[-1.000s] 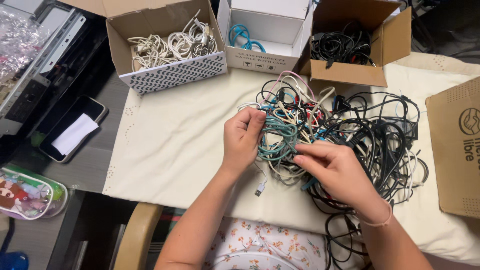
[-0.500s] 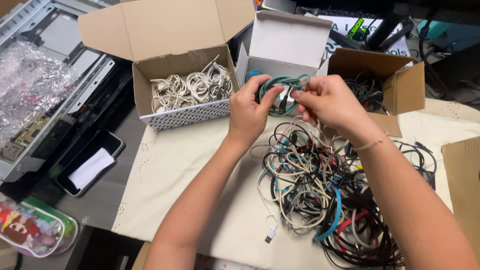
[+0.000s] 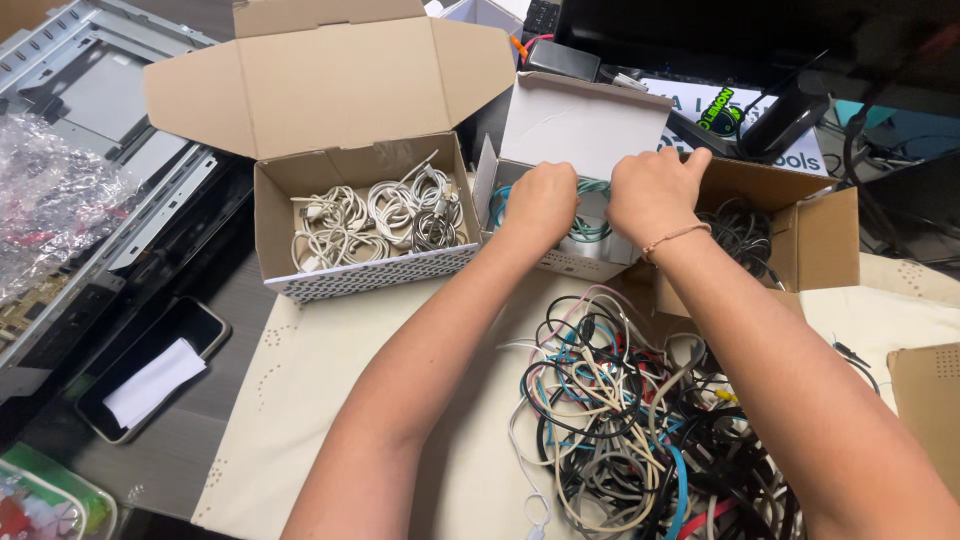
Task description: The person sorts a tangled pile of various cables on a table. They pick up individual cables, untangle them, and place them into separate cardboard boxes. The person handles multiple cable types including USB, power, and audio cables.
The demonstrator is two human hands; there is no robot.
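Since the earlier frames both hands have gone forward from the cable heap to the white box, and the teal cable that was held above it now lies inside.

Places are given relative to the white box. The cream cloth spreads in front of it and carries the work. The tangled cable heap lies on the cloth, in front and slightly right. The large cardboard box stands just left, lid open, holding coiled white cables. A brown box stands just right with dark cables in it. A phone lies well off to the front left.

The left hand is curled shut over the box's front edge, knuckles up; whether its fingers hold the teal cable cannot be told. The right hand is likewise closed, forefinger raised against the rear flap, its grip hidden.

Judgement: the teal cable is light, soft and springy and will uncoil if released loosely. It is best taken around the whole bundled loop, not by a plug end.
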